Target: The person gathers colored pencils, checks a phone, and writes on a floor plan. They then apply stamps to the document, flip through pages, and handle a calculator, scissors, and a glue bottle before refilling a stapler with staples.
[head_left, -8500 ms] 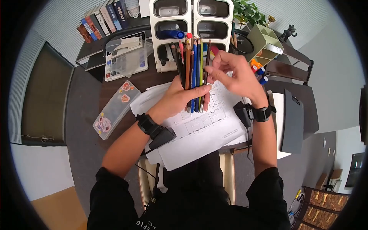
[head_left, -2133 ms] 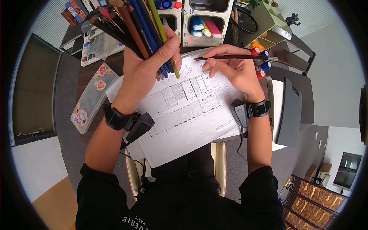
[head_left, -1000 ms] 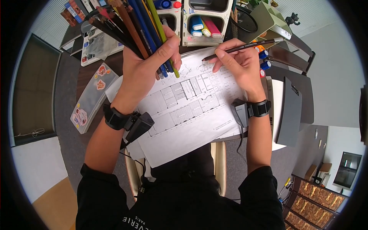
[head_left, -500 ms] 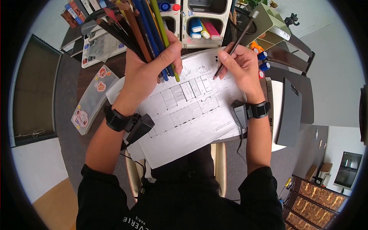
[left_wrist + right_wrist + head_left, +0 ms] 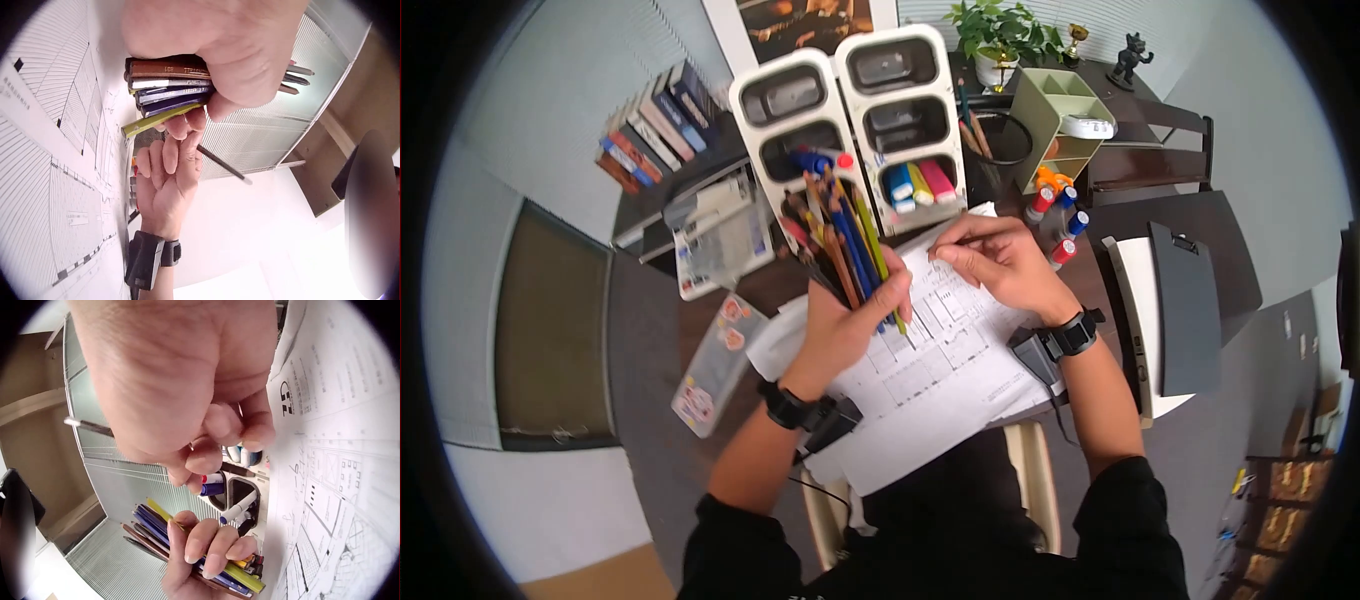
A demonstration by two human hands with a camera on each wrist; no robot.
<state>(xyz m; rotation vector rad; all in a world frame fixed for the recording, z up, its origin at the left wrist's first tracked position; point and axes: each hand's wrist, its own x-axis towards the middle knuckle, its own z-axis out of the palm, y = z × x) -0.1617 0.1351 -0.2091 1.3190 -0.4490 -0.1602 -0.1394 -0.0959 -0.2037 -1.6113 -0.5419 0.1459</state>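
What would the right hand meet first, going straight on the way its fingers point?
Likely the lime-green pencil held in the left hand, though depth is hard to judge from the head view.

Bright glare, dark fisheye edges.

The pencils [image 5: 172, 94] are brown, blue and lime-green; the papers [image 5: 930, 390] white, black-lined.
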